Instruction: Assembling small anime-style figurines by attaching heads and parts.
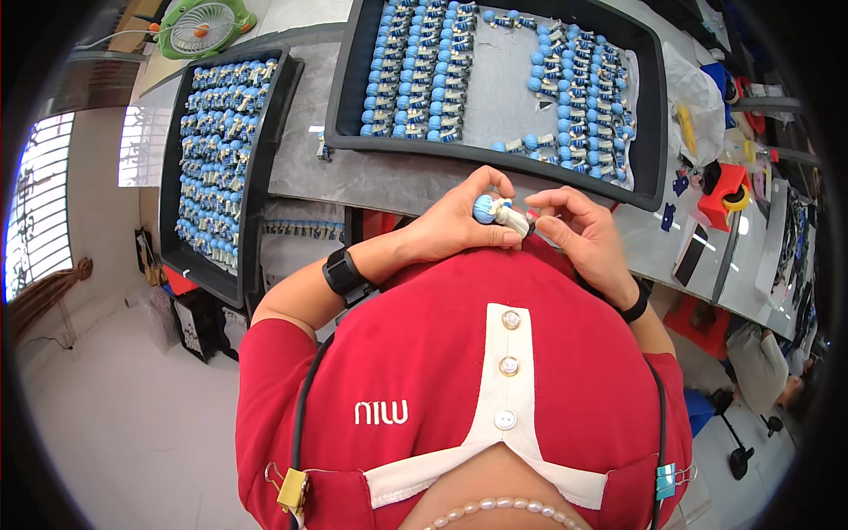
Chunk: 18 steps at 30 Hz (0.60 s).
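A small blue-capped white part [495,211] is being pinched by left hand [459,225] fingers while its tip is being gripped by the right hand [579,231], with black trays [654,106] of similar parts lying beyond.

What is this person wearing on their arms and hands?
Both hands are bare, with no gloves. The left hand has a wide black band strapped round its wrist; the right hand has a thinner black band at its wrist. Short red sleeves end near the elbows, leaving the forearms uncovered.
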Each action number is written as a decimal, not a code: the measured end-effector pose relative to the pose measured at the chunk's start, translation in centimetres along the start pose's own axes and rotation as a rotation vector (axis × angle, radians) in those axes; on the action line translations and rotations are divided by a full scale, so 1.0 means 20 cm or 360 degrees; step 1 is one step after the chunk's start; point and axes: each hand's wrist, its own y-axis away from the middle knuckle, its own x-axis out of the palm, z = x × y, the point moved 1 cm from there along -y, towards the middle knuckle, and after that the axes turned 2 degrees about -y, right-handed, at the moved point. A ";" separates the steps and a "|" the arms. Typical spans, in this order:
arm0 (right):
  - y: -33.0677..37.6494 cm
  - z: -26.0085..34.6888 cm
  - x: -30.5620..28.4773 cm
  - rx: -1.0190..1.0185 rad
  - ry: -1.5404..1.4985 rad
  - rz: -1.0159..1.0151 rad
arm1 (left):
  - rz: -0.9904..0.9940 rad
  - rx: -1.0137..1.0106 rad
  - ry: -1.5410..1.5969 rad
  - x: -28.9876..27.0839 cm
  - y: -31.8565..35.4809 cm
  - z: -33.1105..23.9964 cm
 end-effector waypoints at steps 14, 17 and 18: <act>0.01 0.02 0.08 0.0069 -0.0405 0.0177 | 0.0036 0.0157 0.0794 -0.01 0.01 0.07; 0.01 0.02 0.08 0.0043 -0.0351 0.0233 | 0.0059 0.0137 0.0831 -0.01 0.01 0.06; 0.02 0.02 0.09 0.0063 -0.0358 0.0244 | 0.0072 0.0140 0.0846 -0.01 0.01 0.06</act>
